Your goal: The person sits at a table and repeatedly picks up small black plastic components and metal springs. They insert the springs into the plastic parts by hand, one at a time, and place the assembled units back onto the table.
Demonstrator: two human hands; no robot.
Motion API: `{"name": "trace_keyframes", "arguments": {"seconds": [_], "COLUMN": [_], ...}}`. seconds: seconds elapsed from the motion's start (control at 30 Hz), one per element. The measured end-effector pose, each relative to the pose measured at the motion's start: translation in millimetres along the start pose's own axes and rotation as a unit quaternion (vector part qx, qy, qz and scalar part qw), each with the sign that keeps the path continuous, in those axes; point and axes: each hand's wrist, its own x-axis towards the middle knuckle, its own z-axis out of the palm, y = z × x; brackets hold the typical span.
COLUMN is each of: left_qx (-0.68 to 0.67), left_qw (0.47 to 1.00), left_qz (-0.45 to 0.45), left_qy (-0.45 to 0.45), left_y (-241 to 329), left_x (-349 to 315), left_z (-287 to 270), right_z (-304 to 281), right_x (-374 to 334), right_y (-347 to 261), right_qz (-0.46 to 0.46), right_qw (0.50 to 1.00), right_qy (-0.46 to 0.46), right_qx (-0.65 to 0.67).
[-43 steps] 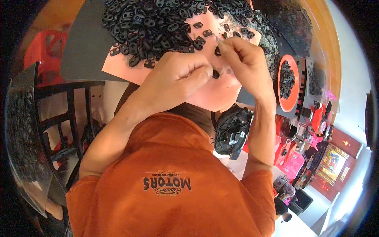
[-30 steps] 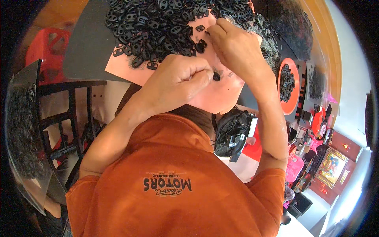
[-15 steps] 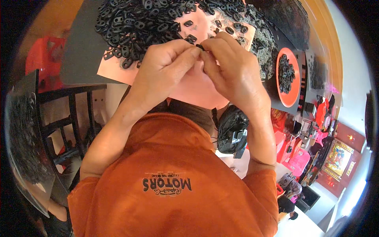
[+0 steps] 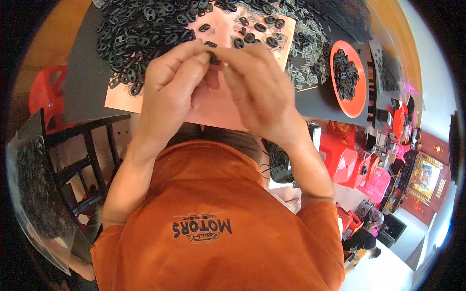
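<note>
Between the thumb and fingers of my left hand [image 4: 172, 80] is a small dark piece, apparently a black plastic cord lock [image 4: 214, 58], mostly covered by fingertips. My right hand [image 4: 259, 80] meets it from the other side, its index finger laid over the piece and its thumb just below; motion blurs this hand somewhat. Both hands are above a pink sheet [image 4: 213, 114]. At the far left of the sheet lies a large heap of black oval two-hole pieces [image 4: 141, 39], with several loose ones [image 4: 260, 27] on the sheet beyond my right hand.
Right of the sheet spreads a pile of tiny grey parts [image 4: 308, 46], possibly springs. Farther right, an orange-red plate [image 4: 357, 104] holds more black pieces on the dark tabletop [image 4: 87, 87]. A red plastic stool [image 4: 46, 97] stands left; a black metal frame [image 4: 92, 155] is nearer. People are in the right background.
The view has shifted, so the table things sit farther left and higher. My hands stay together at the small piece, but the right thumb has opened away slightly from the left fingertips.
</note>
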Motion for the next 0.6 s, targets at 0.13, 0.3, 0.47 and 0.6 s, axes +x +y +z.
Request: {"name": "trace_keyframes", "arguments": {"seconds": [0.13, 0.3, 0.47, 0.6], "left_qx": [-0.052, -0.118, -0.102, -0.010], "left_qw": [0.992, 0.973, 0.967, 0.977], "left_qz": [-0.066, -0.111, -0.125, -0.090], "left_qy": [-0.097, -0.164, -0.196, -0.194], "left_y": [0, 2, 0, 5], "left_x": [-1, -6, -12, -17], "left_z": [-5, -7, -7, -7], "right_z": [-9, -8, -8, -12], "right_x": [4, 3, 0, -1], "right_y": [3, 6, -1, -10], "right_qz": [0.036, 0.032, 0.059, 0.084], "right_qw": [0.994, 0.993, 0.992, 0.986], "right_qy": [-0.022, -0.033, -0.024, -0.048], "right_qx": [0.100, 0.105, 0.109, 0.133]}}
